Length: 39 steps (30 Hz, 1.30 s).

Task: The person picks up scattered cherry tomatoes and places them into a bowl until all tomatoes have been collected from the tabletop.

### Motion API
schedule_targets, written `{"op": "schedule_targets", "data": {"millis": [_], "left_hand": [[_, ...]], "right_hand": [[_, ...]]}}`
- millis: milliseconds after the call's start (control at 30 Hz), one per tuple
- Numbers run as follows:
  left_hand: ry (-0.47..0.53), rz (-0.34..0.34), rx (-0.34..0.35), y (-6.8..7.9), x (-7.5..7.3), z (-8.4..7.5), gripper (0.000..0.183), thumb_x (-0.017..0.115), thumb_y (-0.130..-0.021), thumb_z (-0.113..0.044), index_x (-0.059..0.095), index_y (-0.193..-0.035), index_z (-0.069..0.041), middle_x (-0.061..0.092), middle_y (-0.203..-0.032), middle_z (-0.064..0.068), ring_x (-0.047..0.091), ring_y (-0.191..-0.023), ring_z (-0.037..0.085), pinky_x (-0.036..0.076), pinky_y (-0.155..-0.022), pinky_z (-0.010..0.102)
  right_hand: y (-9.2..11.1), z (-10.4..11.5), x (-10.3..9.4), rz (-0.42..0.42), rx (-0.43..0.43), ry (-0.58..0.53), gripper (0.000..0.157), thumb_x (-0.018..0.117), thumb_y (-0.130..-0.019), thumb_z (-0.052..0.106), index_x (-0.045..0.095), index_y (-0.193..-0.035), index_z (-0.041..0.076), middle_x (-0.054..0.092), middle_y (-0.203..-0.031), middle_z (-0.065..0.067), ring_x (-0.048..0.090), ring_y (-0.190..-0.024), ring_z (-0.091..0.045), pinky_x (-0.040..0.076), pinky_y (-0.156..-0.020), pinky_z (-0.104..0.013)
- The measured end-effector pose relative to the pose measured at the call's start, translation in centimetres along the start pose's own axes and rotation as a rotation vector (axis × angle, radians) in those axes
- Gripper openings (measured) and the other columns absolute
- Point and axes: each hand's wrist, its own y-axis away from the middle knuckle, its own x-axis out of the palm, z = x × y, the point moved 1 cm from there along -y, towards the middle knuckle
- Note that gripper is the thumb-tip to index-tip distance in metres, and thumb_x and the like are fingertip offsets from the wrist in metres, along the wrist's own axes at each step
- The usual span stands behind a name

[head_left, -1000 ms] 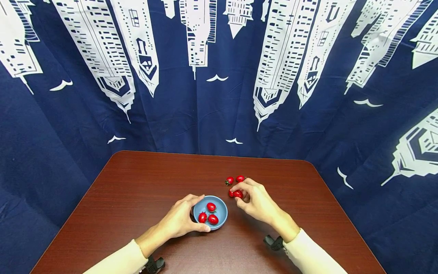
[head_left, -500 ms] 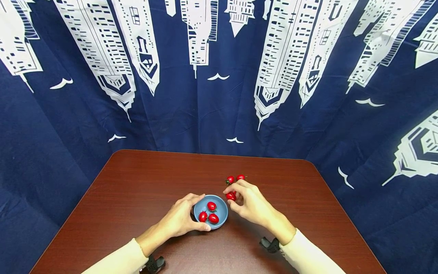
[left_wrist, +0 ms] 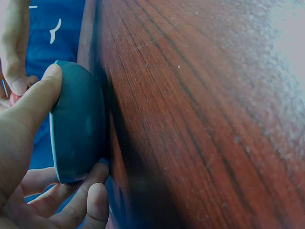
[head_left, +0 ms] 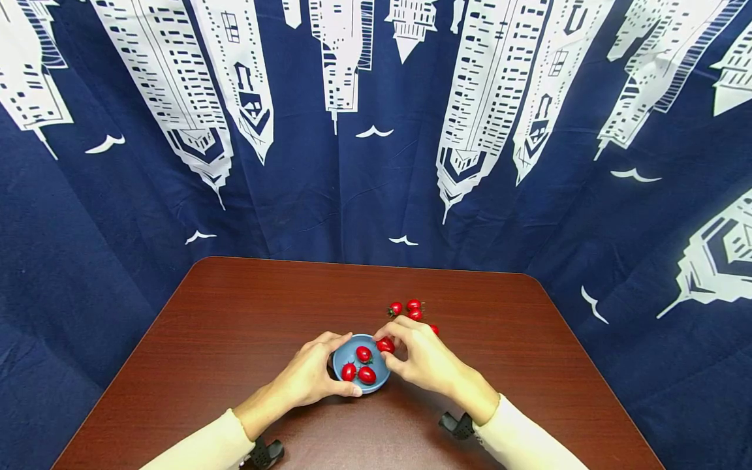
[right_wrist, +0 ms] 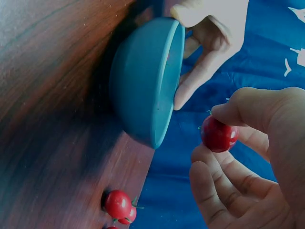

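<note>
A small blue bowl (head_left: 348,352) stands on the table with three cherry tomatoes (head_left: 363,354) visible inside. My left hand (head_left: 314,372) grips its left side, thumb at the near rim and fingers around the far side; the left wrist view shows the thumb on the bowl's wall (left_wrist: 78,124). At the right rim, my right hand (head_left: 425,358) pinches another cherry tomato (head_left: 385,344) between thumb and fingers. The right wrist view shows this tomato (right_wrist: 219,134) off the table, above the level of the bowl's rim, with a bit of green stem.
Several more cherry tomatoes (head_left: 414,305) lie on the brown wooden table (head_left: 282,294) behind the right hand, one partly hidden by it. A dark blue curtain (head_left: 305,209) with white building prints hangs beyond the table's far edge. Each wrist wears a black strap (head_left: 458,425).
My right hand has carried a cherry tomato leftward from the loose group to the bowl's right rim, uncovering tomatoes behind it. The left hand and bowl have stayed in place.
</note>
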Motion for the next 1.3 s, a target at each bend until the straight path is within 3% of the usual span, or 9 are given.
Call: {"op": "schedule_targets", "data": {"millis": [300, 733, 1000, 1300], "left_hand": [[0.005, 0.004, 0.002, -0.06, -0.04, 0.09, 0.11, 0.111, -0.076, -0.049, 0.065, -0.164, -0.003, 0.075, -0.151, 0.01, 0.071, -0.134, 0.029, 0.063, -0.113, 0.052], [0.002, 0.005, 0.002, 0.0, -0.05, 0.13, 0.111, 0.111, -0.077, -0.05, 0.064, -0.166, -0.003, 0.075, -0.152, 0.01, 0.071, -0.135, 0.03, 0.062, -0.114, 0.055], [0.001, 0.004, 0.007, -0.02, -0.06, 0.1, 0.11, 0.111, -0.077, -0.048, 0.064, -0.165, -0.002, 0.075, -0.151, 0.01, 0.072, -0.134, 0.029, 0.064, -0.111, 0.05], [0.014, 0.001, 0.017, 0.05, -0.06, 0.06, 0.109, 0.111, -0.077, -0.046, 0.064, -0.165, -0.002, 0.075, -0.152, 0.011, 0.073, -0.133, 0.028, 0.064, -0.109, 0.046]], "right_hand": [[-0.02, 0.32, 0.5, 0.026, 0.008, 0.012, 0.029, 0.092, -0.095, 0.011, 0.083, -0.123, 0.015, 0.078, -0.111, 0.004, 0.07, -0.089, -0.005, 0.062, -0.078, -0.021], [-0.04, 0.45, 0.71, 0.025, 0.001, 0.04, 0.028, 0.092, -0.096, 0.012, 0.084, -0.122, 0.017, 0.078, -0.108, 0.004, 0.07, -0.086, -0.009, 0.059, -0.075, -0.019], [0.04, 0.76, 0.53, 0.039, 0.053, 0.048, 0.031, 0.092, -0.096, 0.016, 0.084, -0.126, 0.017, 0.08, -0.121, -0.003, 0.082, -0.097, -0.016, 0.067, -0.084, -0.029], [0.23, 0.59, 0.41, 0.032, 0.062, 0.073, 0.033, 0.092, -0.097, 0.019, 0.084, -0.129, 0.02, 0.08, -0.124, 0.001, 0.081, -0.099, -0.014, 0.068, -0.084, -0.03]]}}
